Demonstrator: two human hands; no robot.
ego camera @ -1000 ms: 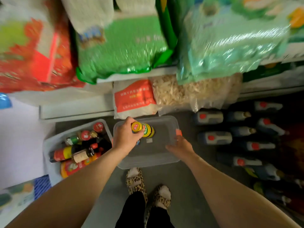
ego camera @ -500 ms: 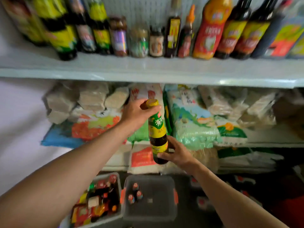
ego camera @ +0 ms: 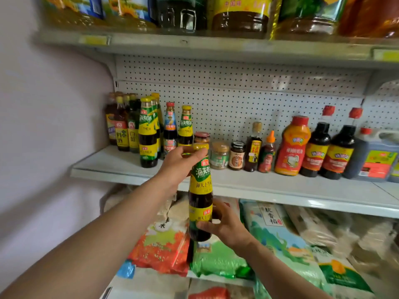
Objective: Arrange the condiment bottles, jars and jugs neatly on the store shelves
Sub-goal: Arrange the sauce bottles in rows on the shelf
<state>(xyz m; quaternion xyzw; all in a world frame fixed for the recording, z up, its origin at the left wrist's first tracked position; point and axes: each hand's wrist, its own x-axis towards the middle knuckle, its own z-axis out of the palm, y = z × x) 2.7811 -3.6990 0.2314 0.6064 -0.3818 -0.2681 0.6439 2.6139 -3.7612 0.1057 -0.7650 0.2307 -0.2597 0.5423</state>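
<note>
I hold a dark sauce bottle (ego camera: 200, 190) with a yellow-green label upright in front of the grey middle shelf (ego camera: 248, 182). My left hand (ego camera: 179, 165) grips its neck just under the yellow cap. My right hand (ego camera: 224, 227) curls round its base from the right. On the shelf behind stand matching yellow-label bottles (ego camera: 148, 134) at the left, small jars (ego camera: 219, 155) in the middle, a red squeeze bottle (ego camera: 292, 145) and dark red-capped bottles (ego camera: 315, 147) to the right.
Large oil jugs (ego camera: 239, 14) fill the top shelf. A dark handled jug (ego camera: 373, 156) stands at the far right of the middle shelf. Bags of rice and grain (ego camera: 278, 240) lie on the lower shelf. A bare wall (ego camera: 43, 126) is at the left.
The bottle has come up from the bin on the floor to the height of the middle shelf. My right hand left the bin and took the bottle's base; my view rose with it.
</note>
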